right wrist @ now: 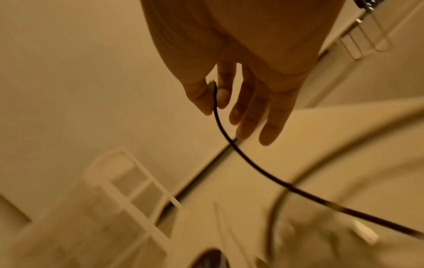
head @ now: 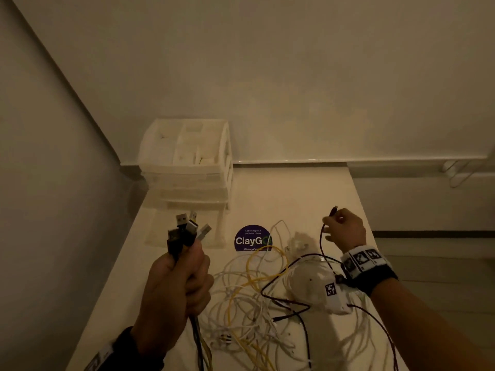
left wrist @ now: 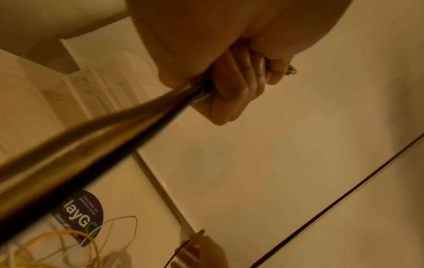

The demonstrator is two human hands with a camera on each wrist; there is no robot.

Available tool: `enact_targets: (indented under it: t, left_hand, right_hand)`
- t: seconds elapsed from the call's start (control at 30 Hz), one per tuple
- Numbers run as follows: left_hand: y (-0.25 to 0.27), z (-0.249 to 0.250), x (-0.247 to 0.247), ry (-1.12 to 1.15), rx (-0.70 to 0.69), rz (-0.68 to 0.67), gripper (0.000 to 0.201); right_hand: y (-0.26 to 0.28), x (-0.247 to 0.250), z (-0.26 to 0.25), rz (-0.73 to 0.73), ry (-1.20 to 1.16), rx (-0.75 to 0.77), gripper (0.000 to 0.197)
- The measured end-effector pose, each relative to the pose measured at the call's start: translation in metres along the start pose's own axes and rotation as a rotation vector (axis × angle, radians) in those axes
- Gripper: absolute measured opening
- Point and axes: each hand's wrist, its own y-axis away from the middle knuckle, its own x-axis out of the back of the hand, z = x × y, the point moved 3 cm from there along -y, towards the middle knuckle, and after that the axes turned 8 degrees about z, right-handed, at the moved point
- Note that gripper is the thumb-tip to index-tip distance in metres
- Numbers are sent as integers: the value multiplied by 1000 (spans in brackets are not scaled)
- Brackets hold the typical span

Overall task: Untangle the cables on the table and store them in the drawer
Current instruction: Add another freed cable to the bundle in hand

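A: The cables (head: 249, 298), where are they?

B: Mostly heaped in a tangle on the white table (head: 308, 188): many white strands, at least one yellow, one black.

A: And the left hand (head: 174, 287)?

B: Fisted round a bundle of cable ends (head: 184, 231), raised over the table. I count about five plugs sticking up above the fist.

A: Right hand (head: 345, 231)?

B: Thumb and forefinger pinch the plug end of the black cable (right wrist: 229, 141); the other fingers hang loose. The cable trails down into the heap.

A: The drawer?

B: A white drawer unit (head: 187, 167) sits at the table's far left corner. The top tray is divided into compartments; contents too pale to tell. A purple ClayGo sticker (head: 250, 238) lies between unit and heap.
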Motion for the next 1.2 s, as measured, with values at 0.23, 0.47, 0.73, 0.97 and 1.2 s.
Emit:
enact_targets:
  t: [0.23, 0.47, 0.73, 0.97, 1.2]
  left_hand:
    - [12, 19, 7, 6, -61, -72, 56]
    - [28, 48, 32, 12, -144, -131, 44]
    - [40, 60, 52, 80, -165, -155, 38]
    - [43, 76, 48, 113, -254, -170, 39]
    - [51, 55, 31, -17, -355, -169, 43]
  right_hand:
    - [76, 67, -146, 31, -368, 446, 11]
    - [175, 93, -242, 133, -185, 875, 18]
    - [207, 96, -300, 161, -386, 653, 8]
    - [303, 65, -278, -340, -324, 597, 11]
    - [353, 4, -208, -365, -477, 385, 15]
